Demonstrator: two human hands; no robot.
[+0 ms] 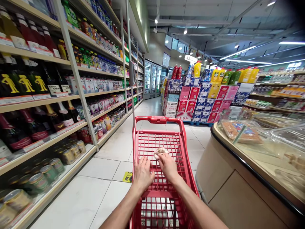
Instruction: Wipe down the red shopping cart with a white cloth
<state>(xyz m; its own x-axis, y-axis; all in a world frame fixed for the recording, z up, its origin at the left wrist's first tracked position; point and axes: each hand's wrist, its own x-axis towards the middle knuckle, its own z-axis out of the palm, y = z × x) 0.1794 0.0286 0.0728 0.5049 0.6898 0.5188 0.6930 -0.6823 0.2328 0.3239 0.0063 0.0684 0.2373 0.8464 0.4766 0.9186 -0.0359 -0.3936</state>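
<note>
A red plastic shopping cart [159, 119] stands in front of me in the head view, with a grid basket. Over the left part of its grid rests my left hand [143, 174], fingers stretched forward and thumb apart, holding nothing that I can see. My right hand [168, 167] pinches a crumpled whitish cloth with brownish patches [161, 151] against the upper part of the grid. The right fingertips partly cover this cloth.
Tall shelves [82, 95] of bottles and cans line the left side. A rounded counter [221, 162] with packaged food stands close on the right. Ahead are stacked drink boxes [190, 101] and glass-door refrigerators [152, 79]. A yellow floor sticker [127, 176] lies beside the cart.
</note>
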